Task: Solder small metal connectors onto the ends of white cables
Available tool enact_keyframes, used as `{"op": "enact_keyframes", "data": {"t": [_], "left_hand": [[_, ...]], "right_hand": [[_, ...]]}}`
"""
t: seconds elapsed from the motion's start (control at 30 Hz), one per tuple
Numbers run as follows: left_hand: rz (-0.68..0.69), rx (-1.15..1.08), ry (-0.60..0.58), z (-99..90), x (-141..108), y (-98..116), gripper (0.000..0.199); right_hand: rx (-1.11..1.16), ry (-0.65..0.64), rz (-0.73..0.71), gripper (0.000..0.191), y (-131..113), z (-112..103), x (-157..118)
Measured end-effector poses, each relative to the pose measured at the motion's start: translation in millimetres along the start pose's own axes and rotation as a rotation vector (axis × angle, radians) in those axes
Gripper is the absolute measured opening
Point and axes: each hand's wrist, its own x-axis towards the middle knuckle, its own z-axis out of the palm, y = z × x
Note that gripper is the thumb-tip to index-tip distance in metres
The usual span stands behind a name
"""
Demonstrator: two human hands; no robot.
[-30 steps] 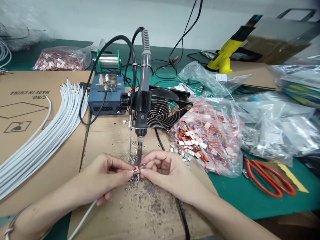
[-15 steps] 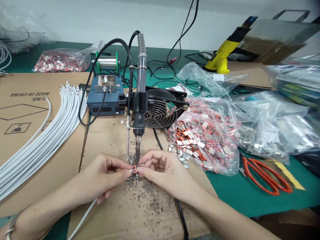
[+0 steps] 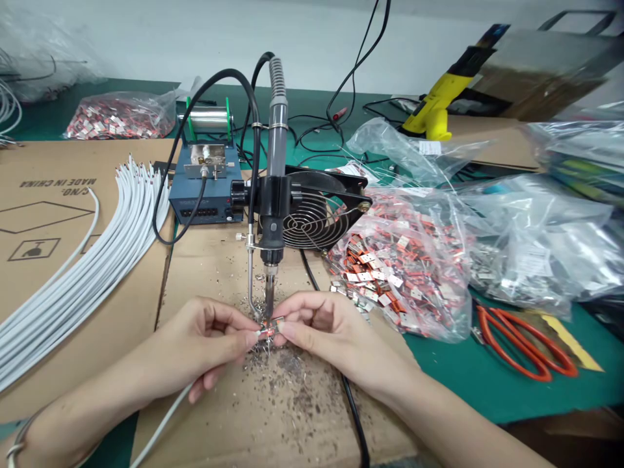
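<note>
My left hand (image 3: 207, 341) is closed in a pinch on the end of a white cable (image 3: 163, 419), which trails down toward the bottom edge. Between the thumb and fingers of my right hand (image 3: 329, 328) is a small orange and silver USB plug (image 3: 270, 329). Cable end and plug meet under the tip of an upright soldering iron (image 3: 276, 153), which is clamped in a stand. A thin metal feed tube (image 3: 250, 279) ends beside the tip. My fingertips partly hide the joint, so the wires there are hard to make out.
Left lies a bundle of white cables (image 3: 97, 260) on cardboard (image 3: 49, 162). Behind are a blue solder feeder (image 3: 205, 195), a solder spool (image 3: 207, 119) and a fan (image 3: 316, 218). Right are a bag of USB plugs (image 3: 404, 260), orange-handled scissors (image 3: 526, 344) and a yellow heat gun (image 3: 433, 104).
My right fingers have shifted slightly right, and more of the plug shows between the hands. Both hands stay at the iron's tip. The whole view has moved a little.
</note>
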Motion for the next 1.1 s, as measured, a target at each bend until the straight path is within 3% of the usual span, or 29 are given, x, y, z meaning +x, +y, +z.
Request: {"op": "enact_keyframes", "data": {"t": [0.2,0.33,0.6,1.1], "left_hand": [[-0.021,-0.031,0.042,1.9,-1.9,2.4,0.034],[-0.023,-0.03,0.006,1.7,-1.8,3.1,0.034],[-0.014,0.05,0.032,-1.5,1.8,-1.0,0.038],[0.008,0.033,0.005,1.9,-1.0,1.3,0.034]], "right_hand": [[0.033,-0.015,0.014,0.014,-2.0,-1.3,-0.8],[0.048,-0.035,-0.001,0.012,-0.9,-1.9,-1.2],[-0.022,0.051,-0.007,0.015,2.5,2.1,2.9],[-0.07,-0.012,-0.021,0.016,-2.4,-1.6,-2.3]]}}
